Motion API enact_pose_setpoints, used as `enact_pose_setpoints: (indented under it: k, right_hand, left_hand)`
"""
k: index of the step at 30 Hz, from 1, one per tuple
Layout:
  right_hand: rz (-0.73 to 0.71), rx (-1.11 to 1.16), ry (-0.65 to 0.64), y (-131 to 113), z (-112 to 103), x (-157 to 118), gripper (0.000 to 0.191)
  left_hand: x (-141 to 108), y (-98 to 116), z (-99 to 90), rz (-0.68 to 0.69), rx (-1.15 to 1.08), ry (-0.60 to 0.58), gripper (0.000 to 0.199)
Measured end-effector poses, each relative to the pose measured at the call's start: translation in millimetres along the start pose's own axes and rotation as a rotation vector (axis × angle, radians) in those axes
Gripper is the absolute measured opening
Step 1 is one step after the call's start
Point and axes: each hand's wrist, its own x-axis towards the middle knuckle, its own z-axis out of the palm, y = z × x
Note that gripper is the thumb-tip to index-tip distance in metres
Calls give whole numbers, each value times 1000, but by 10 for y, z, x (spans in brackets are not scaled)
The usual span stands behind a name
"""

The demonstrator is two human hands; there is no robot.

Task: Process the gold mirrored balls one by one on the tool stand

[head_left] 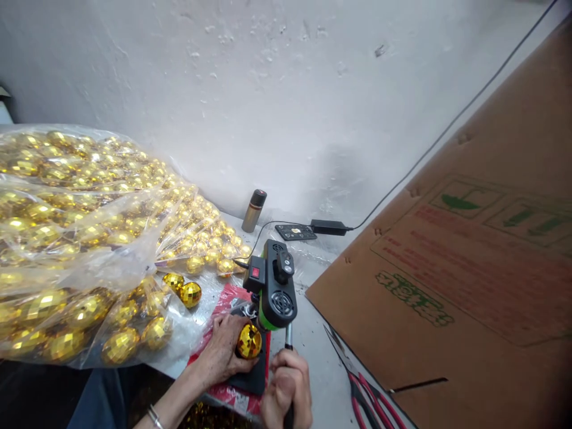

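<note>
A shiny gold faceted ball [249, 341] is held between the thumb and fingers of my left hand [222, 351], at the base of a black and green machine [277, 286] with a red switch. My right hand [287, 387], just right of it, is wrapped round the black handle of a metal lever [289, 336] on the machine's side. Under the machine lies a red plastic sheet [230, 296]. Two loose gold balls [190, 294] rest to the left, beside a clear plastic bag [147, 253] of many gold balls.
Behind the machine stand a spray can [254, 211], a remote-like black panel [295, 232] and a black power adapter [329, 227] with its cable running up right. Red-handled scissors [370, 396] lie by a large cardboard box [469, 256] on the right. A wall is behind.
</note>
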Motion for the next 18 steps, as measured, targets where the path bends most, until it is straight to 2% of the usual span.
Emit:
enact_pose_setpoints:
  k: [3, 6, 9, 11, 13, 16, 18]
  right_hand:
    - [-22, 2, 13, 84, 21, -80, 33]
    - [-75, 10, -38, 93, -15, -31, 33]
    - [-15, 4, -65, -70, -112, 240, 33]
    - [109, 10, -122, -240, -172, 516, 33]
    - [168, 25, -158, -390, -202, 780, 32]
    - [211, 19, -165, -496, -187, 984, 36]
    - [181, 30, -152, -492, -156, 970, 35]
  left_hand:
    - [-10, 22, -29, 3, -11, -21, 64]
    - [-1, 26, -34, 4, -23, -13, 62]
    - [15, 22, -9, 18, -24, 20, 62]
    - [-9, 11, 4, 31, -14, 26, 64]
    - [-87, -18, -13, 60, 9, 3, 67]
    - [-277, -87, -143, 152, 68, -59, 86]
    - [-368, -121, -315, 202, 119, -33, 95]
